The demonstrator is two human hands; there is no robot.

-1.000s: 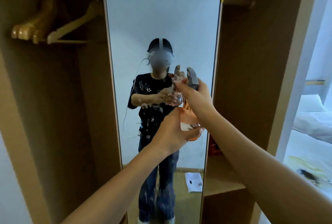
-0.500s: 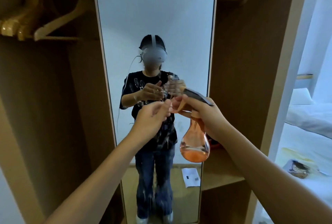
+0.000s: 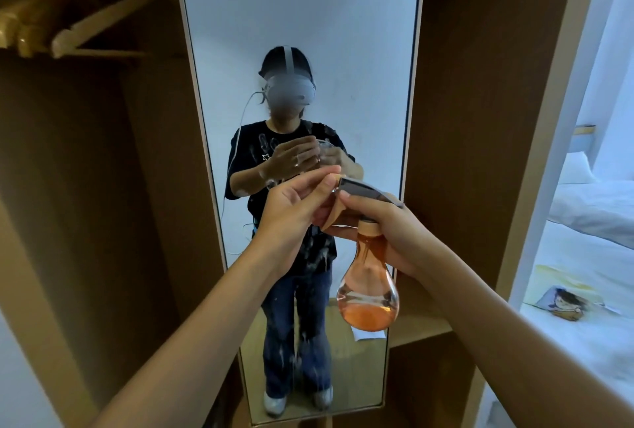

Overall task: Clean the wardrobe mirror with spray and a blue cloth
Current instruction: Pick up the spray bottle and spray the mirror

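- The right hand point(image 3: 384, 232) is wrapped round the neck of the spray bottle point(image 3: 367, 285), just under the grey spray head point(image 3: 368, 191), with the first finger lying over the trigger — a hold that lets the bulb hang straight down, so the little orange liquid left pools at the bottom.
- The left hand point(image 3: 291, 203) pinches at the front tip of the spray head between thumb and fingertips; I judge it is turning or checking the nozzle, though the tip itself is hidden behind the fingers.
- The bottle is held up at chest height, close in front of the wardrobe mirror point(image 3: 302, 33) and pointing towards the glass — ready for aiming.
- The mirror stands upright between the wardrobe's wooden panels; white flecks and runs show on its lower half, so wetting looks begun.
- No blue cloth is in view.
- Wooden hangers point(image 3: 85, 23) hang at upper left; a bed point(image 3: 583, 239) lies to the right.
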